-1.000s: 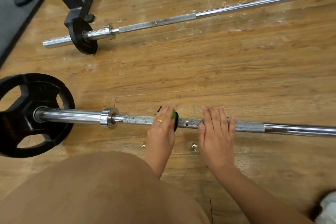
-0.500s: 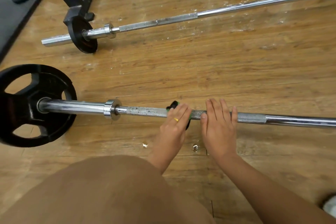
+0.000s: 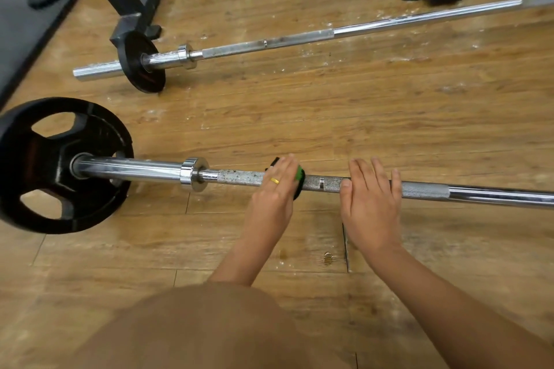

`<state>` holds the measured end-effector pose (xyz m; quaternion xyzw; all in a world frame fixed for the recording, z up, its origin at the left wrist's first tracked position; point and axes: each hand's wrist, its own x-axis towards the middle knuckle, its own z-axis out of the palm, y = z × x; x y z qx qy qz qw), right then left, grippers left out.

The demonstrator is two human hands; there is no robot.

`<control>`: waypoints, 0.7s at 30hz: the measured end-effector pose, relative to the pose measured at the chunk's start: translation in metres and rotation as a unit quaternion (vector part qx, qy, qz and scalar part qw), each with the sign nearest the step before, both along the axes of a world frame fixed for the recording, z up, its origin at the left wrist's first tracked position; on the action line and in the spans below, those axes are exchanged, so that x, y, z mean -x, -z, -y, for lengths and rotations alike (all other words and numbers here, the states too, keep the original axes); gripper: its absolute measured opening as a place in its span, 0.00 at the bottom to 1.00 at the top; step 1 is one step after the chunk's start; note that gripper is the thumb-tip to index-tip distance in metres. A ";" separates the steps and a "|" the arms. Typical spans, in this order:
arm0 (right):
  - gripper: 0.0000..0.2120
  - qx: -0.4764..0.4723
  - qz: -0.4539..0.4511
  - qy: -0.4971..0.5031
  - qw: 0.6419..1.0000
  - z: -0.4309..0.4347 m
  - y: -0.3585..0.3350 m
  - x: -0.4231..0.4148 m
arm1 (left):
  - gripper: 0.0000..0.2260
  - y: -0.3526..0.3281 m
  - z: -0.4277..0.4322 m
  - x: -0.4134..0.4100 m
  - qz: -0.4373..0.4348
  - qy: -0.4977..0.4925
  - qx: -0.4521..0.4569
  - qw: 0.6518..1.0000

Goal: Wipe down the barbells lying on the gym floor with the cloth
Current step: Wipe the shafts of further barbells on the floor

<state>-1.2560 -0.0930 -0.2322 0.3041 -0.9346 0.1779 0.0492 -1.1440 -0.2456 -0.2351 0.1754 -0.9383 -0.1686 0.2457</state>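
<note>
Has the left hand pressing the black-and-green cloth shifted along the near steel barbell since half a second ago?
Yes. The left hand slid left, back toward the shiny chrome collar, away from the right hand.

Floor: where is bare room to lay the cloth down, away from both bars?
Widest bare wood lies between the far bar and the near bar, right of the small plate. A second patch lies this side of the near bar, right of the right hand. Crowded: the big plate and the leg close in beside the left hand.
</note>
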 end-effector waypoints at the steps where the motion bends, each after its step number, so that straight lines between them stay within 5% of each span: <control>1: 0.26 0.000 0.001 0.001 1.000 0.001 0.000 0.001 | 0.22 -0.001 0.000 0.003 -0.013 -0.030 -0.020 0.999; 4: 0.25 0.004 -0.003 0.005 1.000 0.006 0.000 0.007 | 0.20 0.000 -0.010 0.014 -0.039 -0.059 -0.032 0.997; 10: 0.26 0.022 -0.008 0.010 1.000 0.014 0.002 0.017 | 0.25 0.005 0.001 0.012 -0.008 0.044 0.019 0.999; 15: 0.26 0.017 -0.007 0.015 1.000 0.019 0.000 0.022 | 0.20 -0.003 0.004 0.030 -0.036 -0.059 -0.053 0.996; 21: 0.24 0.018 -0.017 0.019 1.000 0.024 0.001 0.030 | 0.28 0.006 -0.005 0.032 -0.022 0.075 0.043 0.996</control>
